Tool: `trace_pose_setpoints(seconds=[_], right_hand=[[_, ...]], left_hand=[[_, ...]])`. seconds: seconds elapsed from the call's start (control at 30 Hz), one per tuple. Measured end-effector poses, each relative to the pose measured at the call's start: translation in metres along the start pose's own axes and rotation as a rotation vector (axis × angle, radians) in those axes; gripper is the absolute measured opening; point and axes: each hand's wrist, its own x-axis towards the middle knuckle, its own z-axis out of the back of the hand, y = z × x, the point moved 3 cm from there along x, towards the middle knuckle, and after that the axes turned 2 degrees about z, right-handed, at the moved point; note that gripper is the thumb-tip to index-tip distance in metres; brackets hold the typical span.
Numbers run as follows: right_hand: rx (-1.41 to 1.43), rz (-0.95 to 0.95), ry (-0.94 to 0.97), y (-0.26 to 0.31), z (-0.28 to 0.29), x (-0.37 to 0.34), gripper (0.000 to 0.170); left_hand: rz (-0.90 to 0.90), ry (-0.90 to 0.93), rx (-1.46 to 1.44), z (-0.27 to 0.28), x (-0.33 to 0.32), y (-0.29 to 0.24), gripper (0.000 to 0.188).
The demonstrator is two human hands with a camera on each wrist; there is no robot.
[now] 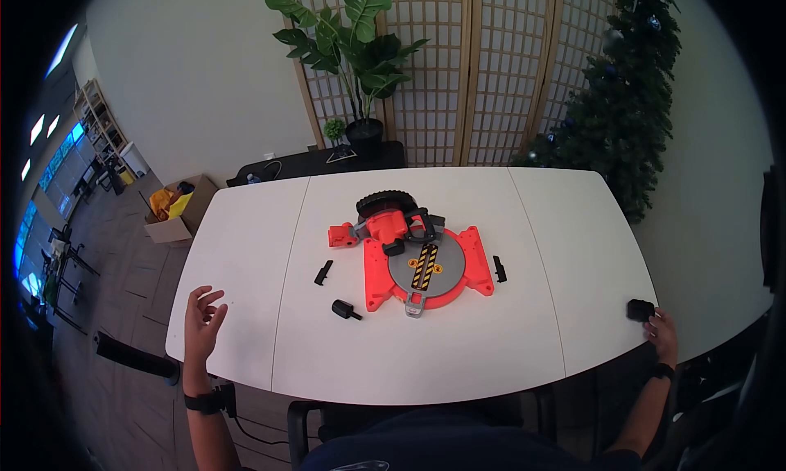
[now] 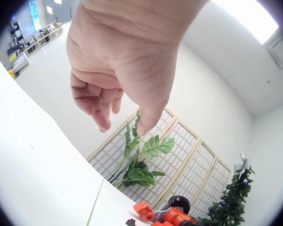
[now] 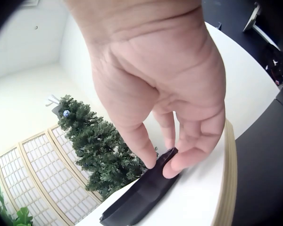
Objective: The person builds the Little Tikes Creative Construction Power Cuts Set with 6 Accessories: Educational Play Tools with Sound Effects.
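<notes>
Left hand (image 1: 205,319): raised at the near left of the white table (image 1: 246,233), fingers loosely bent and parted, thumb apart; holding nothing.
Small black clip (image 1: 324,273): on the table, left of the saw.
Black knobbed piece (image 1: 344,309): lying nearer than the clip, its stem pointing right.
Red-and-grey saw (image 1: 377,276): mid-table, upright on its base; black wheel-like part (image 1: 385,201) at the far side. Cut off in the left wrist view.
Black strip (image 1: 500,269): just right of the saw.
Black piece (image 1: 639,310): near right edge of the table, one edge pinched between thumb and fingers of the right hand (image 1: 663,336), grip nearly closed. Lower end cut off in the right wrist view; exact shape hard to make out.
</notes>
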Motion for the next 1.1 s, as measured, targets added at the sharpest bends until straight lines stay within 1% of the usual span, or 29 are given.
trace_pose_setpoints(seconds=[0.17, 0.33, 0.47, 0.53, 0.57, 0.63, 0.67, 0.73, 0.77, 0.83, 0.87, 0.93, 0.97, 1.03, 1.07, 1.1], right_hand=[[-0.007, 0.01, -0.008, -0.005, 0.003, 0.007, 0.052], [-0.088, 0.031, -0.039, -0.009, 0.003, 0.013, 0.047], [-0.085, 0.046, -0.049, -0.01, 0.002, 0.017, 0.048], [-0.158, 0.05, -0.121, -0.005, 0.003, 0.017, 0.047], [-0.158, 0.05, -0.121, -0.012, 0.009, 0.028, 0.047], [-0.302, 0.15, -0.196, -0.018, 0.022, 0.056, 0.039], [-0.302, 0.149, -0.196, -0.024, 0.028, 0.072, 0.039], [-0.351, 0.324, -0.24, -0.019, 0.033, 0.093, 0.034], [-0.352, 0.324, -0.24, -0.004, 0.021, 0.083, 0.034], [-0.24, 0.477, -0.215, 0.058, -0.031, 0.03, 0.031], [-0.24, 0.478, -0.215, 0.082, -0.049, 0.011, 0.031], [-0.152, 0.477, -0.018, 0.122, -0.087, -0.017, 0.03], [-0.152, 0.478, -0.018, 0.139, -0.101, -0.028, 0.03], [-0.135, 0.51, 0.097, 0.168, -0.13, -0.047, 0.029], [-0.135, 0.51, 0.097, 0.181, -0.142, -0.056, 0.029], [-0.15, 0.537, 0.168, 0.193, -0.157, -0.065, 0.029]], left_hand=[[-0.01, 0.004, -0.031, -0.002, 0.001, 0.003, 0.048], [-0.017, 0.015, -0.025, -0.004, 0.003, 0.003, 0.048], [-0.015, 0.017, -0.02, -0.004, 0.004, 0.003, 0.048], [-0.016, 0.018, -0.017, -0.003, 0.005, 0.004, 0.048], [-0.015, 0.018, -0.016, -0.003, 0.005, 0.004, 0.048], [-0.02, 0.013, -0.003, -0.002, 0.005, 0.004, 0.048], [-0.02, 0.014, -0.002, -0.002, 0.006, 0.004, 0.048], [-0.04, 0.016, -0.009, -0.002, 0.009, 0.002, 0.047], [-0.04, 0.016, -0.009, -0.003, 0.01, -0.002, 0.047], [-0.046, 0.026, 0.028, -0.007, 0.013, -0.017, 0.047], [-0.046, 0.026, 0.027, -0.01, 0.015, -0.023, 0.047], [-0.068, 0.053, 0.02, -0.016, 0.02, -0.036, 0.046], [-0.067, 0.053, 0.019, -0.018, 0.023, -0.041, 0.046], [-0.107, 0.092, 0.039, -0.024, 0.029, -0.052, 0.046], [-0.107, 0.091, 0.039, -0.028, 0.032, -0.057, 0.046], [-0.115, 0.106, 0.037, -0.032, 0.034, -0.063, 0.045]])
